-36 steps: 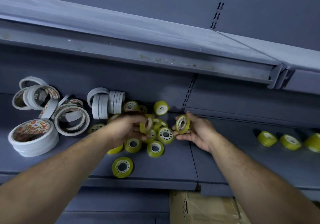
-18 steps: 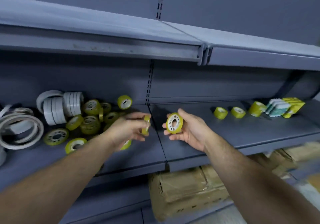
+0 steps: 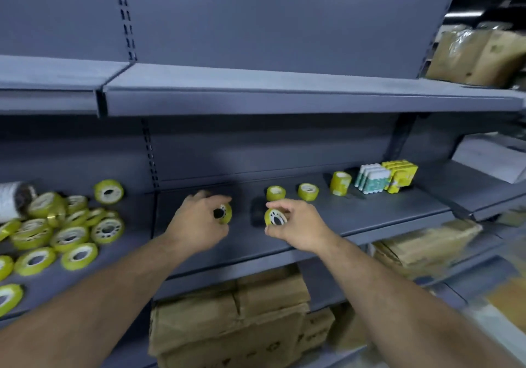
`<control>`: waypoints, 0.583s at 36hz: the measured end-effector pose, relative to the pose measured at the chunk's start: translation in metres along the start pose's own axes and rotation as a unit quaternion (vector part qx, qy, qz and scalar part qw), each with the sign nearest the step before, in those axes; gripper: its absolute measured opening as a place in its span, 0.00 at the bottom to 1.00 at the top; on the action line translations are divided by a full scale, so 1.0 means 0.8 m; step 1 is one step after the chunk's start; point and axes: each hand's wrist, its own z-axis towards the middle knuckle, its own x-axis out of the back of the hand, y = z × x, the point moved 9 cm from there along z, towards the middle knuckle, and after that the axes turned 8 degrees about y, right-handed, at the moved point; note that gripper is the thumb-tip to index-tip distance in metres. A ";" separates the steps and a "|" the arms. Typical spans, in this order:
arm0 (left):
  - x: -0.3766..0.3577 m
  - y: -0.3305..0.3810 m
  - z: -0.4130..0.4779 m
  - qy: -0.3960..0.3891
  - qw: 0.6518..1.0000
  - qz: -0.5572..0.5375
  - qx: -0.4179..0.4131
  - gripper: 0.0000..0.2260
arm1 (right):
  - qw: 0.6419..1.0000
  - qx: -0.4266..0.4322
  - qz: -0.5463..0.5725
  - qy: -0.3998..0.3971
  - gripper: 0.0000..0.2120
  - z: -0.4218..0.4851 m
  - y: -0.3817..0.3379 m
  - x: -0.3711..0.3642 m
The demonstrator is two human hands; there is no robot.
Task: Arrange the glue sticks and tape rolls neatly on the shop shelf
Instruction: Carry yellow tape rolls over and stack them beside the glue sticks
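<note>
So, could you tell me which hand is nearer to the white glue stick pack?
Right hand: it is left of the white glue stick pack; the left hand is farther left.

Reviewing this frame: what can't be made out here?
- White rolls, head view: cut off by the left edge, blurred.
- Packs beside the tall roll: print too small to read.
- Tape roll in left hand: partly covered by fingers.
- Right side: motion blur.

Lower right of the frame is motion-blurred; a white roll (image 3: 11, 200) and yellow tape rolls (image 3: 7, 296) are cut by the left edge.
</note>
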 end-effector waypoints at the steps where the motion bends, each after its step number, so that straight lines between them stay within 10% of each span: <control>1: -0.008 0.013 0.003 -0.001 1.000 -0.004 0.004 0.28 | 1.000 -0.003 -0.003 0.002 0.27 0.000 0.010 0.012; 21: -0.148 0.153 0.153 -0.014 0.996 0.053 -0.075 0.10 | 0.995 -0.056 -0.078 0.041 0.26 0.080 0.140 0.158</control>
